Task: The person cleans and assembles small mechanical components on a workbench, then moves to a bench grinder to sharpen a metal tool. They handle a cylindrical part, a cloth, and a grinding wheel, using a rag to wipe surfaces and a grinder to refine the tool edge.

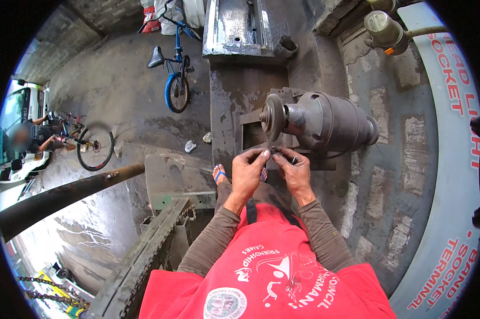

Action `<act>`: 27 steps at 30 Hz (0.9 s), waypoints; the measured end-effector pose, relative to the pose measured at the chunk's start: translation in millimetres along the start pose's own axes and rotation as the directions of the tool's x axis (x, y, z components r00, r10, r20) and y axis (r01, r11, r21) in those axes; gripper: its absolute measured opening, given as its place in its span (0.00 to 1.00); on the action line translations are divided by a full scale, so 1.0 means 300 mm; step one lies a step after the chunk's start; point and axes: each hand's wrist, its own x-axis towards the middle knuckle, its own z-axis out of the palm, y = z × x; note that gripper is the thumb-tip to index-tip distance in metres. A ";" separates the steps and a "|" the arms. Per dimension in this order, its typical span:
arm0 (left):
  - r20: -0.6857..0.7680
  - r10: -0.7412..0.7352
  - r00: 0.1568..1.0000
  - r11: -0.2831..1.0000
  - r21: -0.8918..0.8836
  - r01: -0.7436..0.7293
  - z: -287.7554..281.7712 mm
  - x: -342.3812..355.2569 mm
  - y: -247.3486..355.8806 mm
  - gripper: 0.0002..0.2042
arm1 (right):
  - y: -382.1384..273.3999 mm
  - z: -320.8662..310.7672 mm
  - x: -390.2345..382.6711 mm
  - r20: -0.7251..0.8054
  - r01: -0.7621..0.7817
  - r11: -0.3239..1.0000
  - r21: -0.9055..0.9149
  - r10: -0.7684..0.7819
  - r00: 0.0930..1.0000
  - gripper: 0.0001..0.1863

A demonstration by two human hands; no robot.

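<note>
A bench grinder (333, 121) with a grey motor body stands just beyond my hands. Its round wheel (273, 119) is on the motor's left side, and whether it spins I cannot tell. My left hand (247, 173) is closed in a pinch close below the wheel, its thumb and forefinger at a small dark piece (274, 151). My right hand (294, 173) is closed too, fingertips on the same small piece. Something dark also shows between the right fingers. The piece's exact kind is too small to make out, and part of it is hidden by my fingers.
A metal trough (237, 40) lies beyond the grinder. Farther left stand a small blue bicycle (178, 80) and a person (38, 135) beside another bicycle (93, 146). A thick pole (75, 191) and a metal beam (144, 260) flank my left; a printed sign (436, 255) is at right.
</note>
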 end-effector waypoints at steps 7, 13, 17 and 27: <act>-0.152 0.195 0.969 0.981 0.021 -0.194 0.041 0.025 -0.052 0.08 | 0.030 0.031 0.009 0.012 -0.244 0.916 0.318 0.253 0.967 0.11; -0.214 0.198 0.956 0.979 0.092 -0.182 0.059 0.081 -0.071 0.09 | 0.038 0.047 0.054 -0.023 -0.272 0.878 0.393 0.306 0.952 0.07; -0.213 0.143 0.967 0.989 0.063 -0.133 0.065 0.079 -0.092 0.08 | 0.029 0.038 0.055 0.008 -0.245 0.899 0.363 0.260 0.966 0.05; 0.102 -0.052 0.993 0.993 -0.103 0.063 0.017 -0.083 -0.086 0.08 | 0.082 0.006 -0.021 0.127 -0.347 0.858 0.378 0.324 0.938 0.10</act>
